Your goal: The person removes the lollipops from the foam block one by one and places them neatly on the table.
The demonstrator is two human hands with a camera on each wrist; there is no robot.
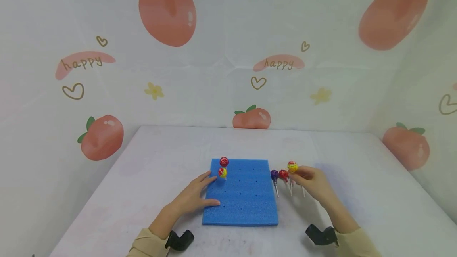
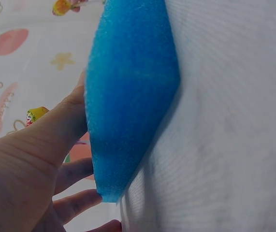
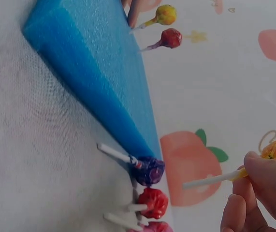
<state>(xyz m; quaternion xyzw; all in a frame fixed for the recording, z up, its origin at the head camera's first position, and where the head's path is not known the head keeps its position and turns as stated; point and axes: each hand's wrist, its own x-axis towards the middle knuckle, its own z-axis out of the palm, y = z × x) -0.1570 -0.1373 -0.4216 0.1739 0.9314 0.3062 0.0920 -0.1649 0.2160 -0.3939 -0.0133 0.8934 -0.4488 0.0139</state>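
A blue foam board (image 1: 250, 203) with several small holes lies on the table. My left hand (image 1: 192, 196) rests on its left edge with fingers spread, thumb on the top face. Two lollipops stand in the board near its far left corner: a red one (image 1: 224, 162) and, nearer me, a yellow-and-red one (image 1: 222, 172). Right of the board, my right hand (image 1: 315, 185) pinches another yellow lollipop (image 1: 292, 166) between thumb and fingers, just below the candy. In the right wrist view its white stick (image 3: 208, 181) points away from the fingers, free of the board.
Loose lollipops lie just right of the board, among them a purple one (image 1: 274, 175), a red one (image 1: 283, 174) and a pink one (image 3: 158, 226). My right hand partly hides this row. Behind the white table (image 1: 171, 146) hangs a printed cloth (image 1: 214, 86).
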